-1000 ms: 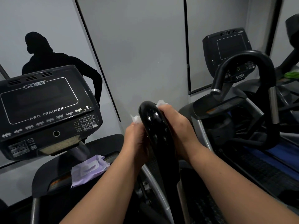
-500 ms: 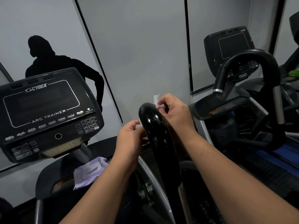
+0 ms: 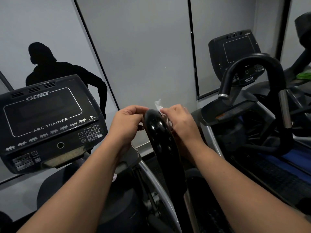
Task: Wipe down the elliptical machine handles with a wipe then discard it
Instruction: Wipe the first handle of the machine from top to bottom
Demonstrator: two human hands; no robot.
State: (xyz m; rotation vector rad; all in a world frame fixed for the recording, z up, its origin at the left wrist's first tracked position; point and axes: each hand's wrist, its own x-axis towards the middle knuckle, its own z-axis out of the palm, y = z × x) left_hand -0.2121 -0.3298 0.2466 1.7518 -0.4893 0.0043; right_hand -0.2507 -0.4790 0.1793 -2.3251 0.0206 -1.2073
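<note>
1. The left hand (image 3: 127,121) sits with its fingers curled at the left of the handle's top; it probably pinches one end of the wipe, but that end is hidden, so I cannot tell.
2. The right hand (image 3: 178,121) pinches the thin white wet wipe (image 3: 158,105), a corner sticking up above its fingertips.
3. The wipe lies at the crest of the glossy black curved elliptical handle (image 3: 159,142), between both hands.
4. Risk, as a judgement: the wet gloss looks slippery; uneven pulling could slide the wipe off the crest or tear it.
5. Left stands the black Cybex console (image 3: 48,121).
</note>
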